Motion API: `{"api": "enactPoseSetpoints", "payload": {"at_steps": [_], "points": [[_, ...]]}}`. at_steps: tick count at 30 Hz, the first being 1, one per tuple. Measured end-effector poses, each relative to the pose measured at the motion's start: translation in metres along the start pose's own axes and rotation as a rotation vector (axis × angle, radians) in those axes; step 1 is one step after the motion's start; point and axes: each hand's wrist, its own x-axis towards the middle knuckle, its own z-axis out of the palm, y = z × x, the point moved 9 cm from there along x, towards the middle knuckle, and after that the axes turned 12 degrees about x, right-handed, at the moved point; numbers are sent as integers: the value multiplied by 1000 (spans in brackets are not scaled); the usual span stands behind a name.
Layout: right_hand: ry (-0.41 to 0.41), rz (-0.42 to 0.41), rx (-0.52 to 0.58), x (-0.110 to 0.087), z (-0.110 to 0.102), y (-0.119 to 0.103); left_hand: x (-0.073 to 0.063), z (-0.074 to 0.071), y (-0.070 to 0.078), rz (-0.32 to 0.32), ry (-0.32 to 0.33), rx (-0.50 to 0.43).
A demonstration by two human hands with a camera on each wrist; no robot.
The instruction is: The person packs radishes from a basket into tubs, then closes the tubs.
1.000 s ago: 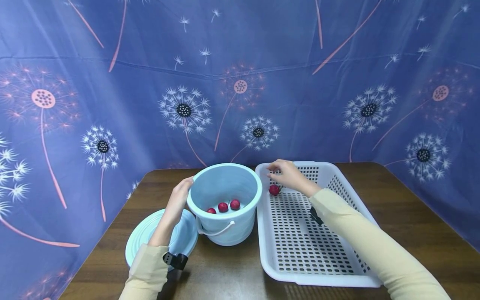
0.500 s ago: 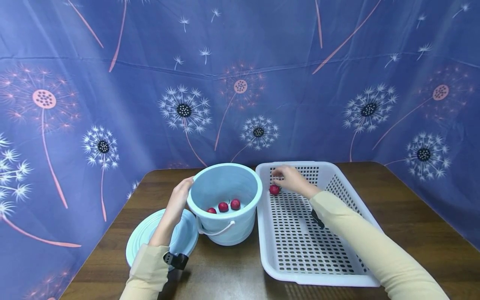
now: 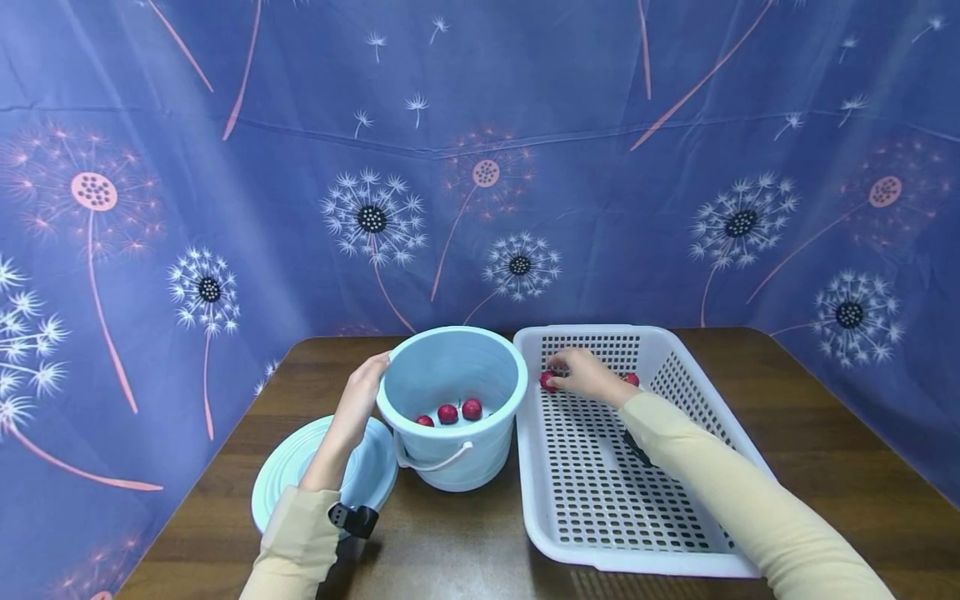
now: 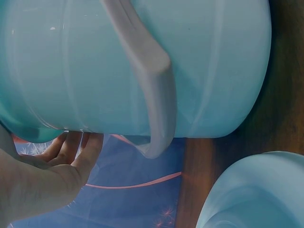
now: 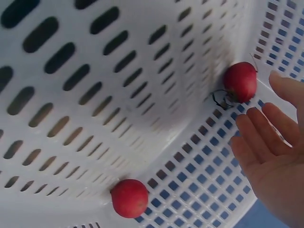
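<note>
My left hand (image 3: 365, 385) grips the rim of a light blue bucket (image 3: 465, 467), its fingers (image 4: 88, 154) lying against the outside wall. Several small round red fruits (image 3: 447, 414) lie on the bucket's bottom. Inside a white perforated plastic basket (image 3: 536, 508), my right hand (image 3: 588, 377) reaches down at the far left corner. A red fruit with a dark stem (image 5: 241, 81) is just beyond its spread fingertips in the right wrist view. Another red fruit (image 5: 129, 198) lies in the same basket, partly hidden behind my wrist in the head view.
A round light blue lid (image 3: 285, 475) lies under my left forearm, left of the bucket. The bucket's white handle (image 4: 159, 90) hangs down its side. Everything stands on a dark wooden table (image 3: 450, 542), with a blue dandelion-patterned cloth (image 3: 600, 208) behind.
My right hand has moved down onto the near-corner fruit, slightly right of where it was. A second fruit now shows behind that wrist. The left hand stays at the bucket rim.
</note>
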Motion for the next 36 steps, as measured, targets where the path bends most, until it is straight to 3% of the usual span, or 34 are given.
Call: {"api": "enactPoseSetpoints", "payload": {"at_steps": [10, 26, 36], "points": [[2, -13, -62, -1, 6, 4, 2, 0, -2, -12, -3, -2], [47, 129, 1, -2, 10, 19, 2, 1, -1, 0, -10, -15], [63, 97, -31, -2, 10, 16, 2, 1, -3, -16, -2, -3]]}}
